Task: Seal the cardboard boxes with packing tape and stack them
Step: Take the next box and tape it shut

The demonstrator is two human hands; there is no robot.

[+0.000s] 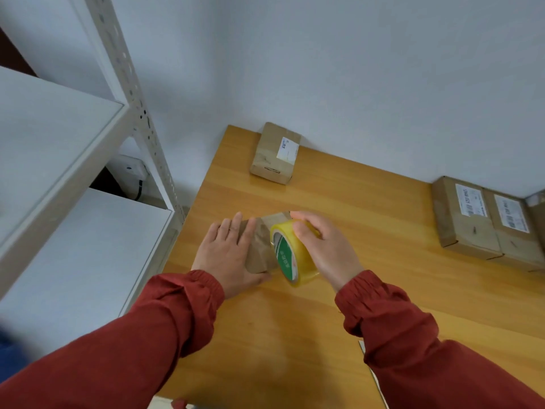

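Small cardboard box (259, 249) noted on the wooden table (295, 335), toward its left edge and nearer than the other boxes. The left hand (228, 252) is laid flat on the box top, fingers straight, and holds it down by pressure only. The right hand (324, 246) is curled round the tape roll (290, 255), which is held on edge against the right side of the box. A glossy band is seen on the far part of the box top. Whether it is a strip just drawn from the roll cannot be told.

A labelled box (275, 153) lies alone at the far edge of the table, against the wall. Two more labelled boxes (463, 216) (513, 228) lie side by side at the far right, touching.

Progress, as judged: sealing of the held box is under way and not finished. The three other boxes appear closed, though their tape cannot be checked at this distance. No box is set on another, so all stacking is taken as outstanding.

A grey shelving rack (59, 143) is recorded at the left.
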